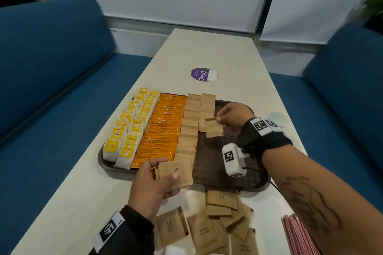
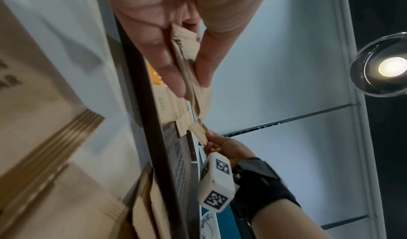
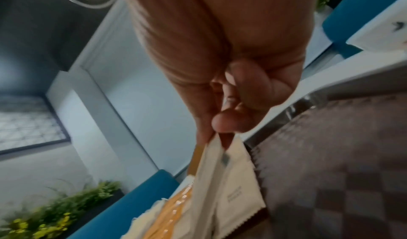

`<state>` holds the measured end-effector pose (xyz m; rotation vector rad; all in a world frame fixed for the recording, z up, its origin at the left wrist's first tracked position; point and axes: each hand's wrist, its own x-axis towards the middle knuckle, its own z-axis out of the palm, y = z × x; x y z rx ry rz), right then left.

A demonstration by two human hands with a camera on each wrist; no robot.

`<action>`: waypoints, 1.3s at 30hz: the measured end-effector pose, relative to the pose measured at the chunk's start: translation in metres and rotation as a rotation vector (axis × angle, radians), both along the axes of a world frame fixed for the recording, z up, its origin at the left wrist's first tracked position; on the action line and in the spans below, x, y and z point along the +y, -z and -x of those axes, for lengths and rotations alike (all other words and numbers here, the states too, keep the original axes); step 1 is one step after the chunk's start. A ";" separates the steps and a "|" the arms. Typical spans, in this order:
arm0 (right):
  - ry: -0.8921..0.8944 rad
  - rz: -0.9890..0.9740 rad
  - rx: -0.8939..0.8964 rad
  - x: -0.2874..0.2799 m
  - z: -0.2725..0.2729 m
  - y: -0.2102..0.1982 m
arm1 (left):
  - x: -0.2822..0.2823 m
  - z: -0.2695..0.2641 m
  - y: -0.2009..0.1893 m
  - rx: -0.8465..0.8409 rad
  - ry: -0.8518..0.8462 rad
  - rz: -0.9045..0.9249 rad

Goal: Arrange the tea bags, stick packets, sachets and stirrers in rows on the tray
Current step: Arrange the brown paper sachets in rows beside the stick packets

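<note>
Pinching one sachet (image 1: 214, 128) in right grip (image 1: 232, 117), left grip (image 1: 153, 182) clasping a stack (image 2: 187, 65) edge-on by wrist view.

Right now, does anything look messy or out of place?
Yes. The loose brown sachets on the table near the tray lie jumbled and overlapping at odd angles, unlike the tidy rows. The second brown row stops short, its far end overhanging the rim.

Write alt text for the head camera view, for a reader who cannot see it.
The right hand pinches one brown sachet above a dark tray while the left hand holds a small stack of sachets at the tray's near edge. The tray holds rows of yellow tea bags, orange packets and brown sachets; loose sachets lie on the white table.
</note>
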<state>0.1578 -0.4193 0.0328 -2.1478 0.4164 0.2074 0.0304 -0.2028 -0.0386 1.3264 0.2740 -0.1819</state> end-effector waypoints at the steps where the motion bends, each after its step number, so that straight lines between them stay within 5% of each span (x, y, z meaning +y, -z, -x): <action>1: 0.012 -0.034 0.039 0.002 -0.005 0.004 | 0.001 -0.002 0.001 0.002 -0.006 -0.001; 6: 0.087 -0.105 0.169 0.014 -0.026 0.020 | 0.004 -0.008 0.004 0.010 -0.009 0.004; 15: -0.029 0.059 0.287 0.019 -0.037 0.023 | -0.003 -0.012 0.004 0.028 0.017 0.002; 18: -0.028 0.065 0.163 0.013 -0.034 0.026 | -0.008 -0.012 -0.001 0.026 0.019 -0.001; 23: -0.087 -0.030 -0.073 0.008 0.009 0.010 | -0.013 -0.009 -0.009 0.015 0.017 0.001; 31: -0.375 -0.264 0.093 0.017 0.107 -0.011 | -0.036 0.005 -0.014 -0.022 0.045 -0.058; 39: -0.188 -0.500 0.072 0.019 0.131 0.011 | -0.043 0.019 -0.018 -0.036 0.063 -0.012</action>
